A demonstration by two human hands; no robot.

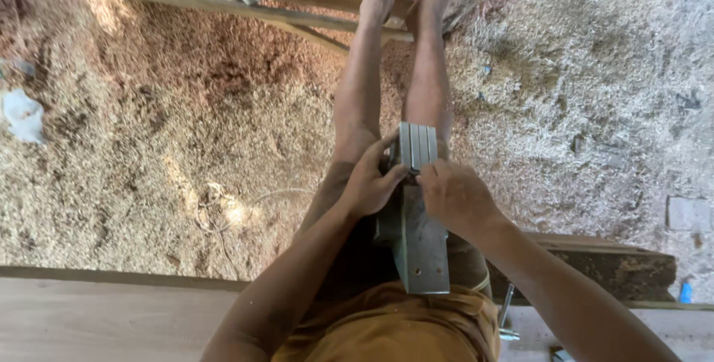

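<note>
Head cam looking straight down: both hands are on a grey metal plane [413,206] resting on the person's lap, above their legs. Left hand [368,180] grips its left side near the ribbed front; right hand [455,197] pinches the top edge, fingertips partly hidden so hard to say exactly. Sawdust floor [186,124] all around, wooden board [111,321] at bottom.

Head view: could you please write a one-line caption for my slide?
Seated above a sawdust floor, a person grips a grey metal block on the lap with left hand and right hand.
</note>
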